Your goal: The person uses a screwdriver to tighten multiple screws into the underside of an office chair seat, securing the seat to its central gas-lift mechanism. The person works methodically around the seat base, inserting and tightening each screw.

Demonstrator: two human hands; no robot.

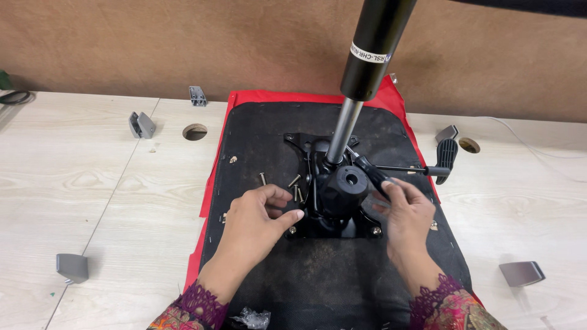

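Note:
An upturned red chair seat with a black underside lies on the table. A black metal tilt mechanism is mounted at its centre, with a gas lift cylinder rising from it toward the camera. My left hand rests at the plate's left edge, thumb by a corner bolt, fingers pinched near several loose screws. My right hand grips a black-handled screwdriver at the mechanism's right side. A lever with a paddle handle sticks out to the right.
The pale wooden table carries grey plastic brackets. Two round cable holes are cut in the top. A small clear plastic bag lies at the near seat edge. A brown wall stands behind.

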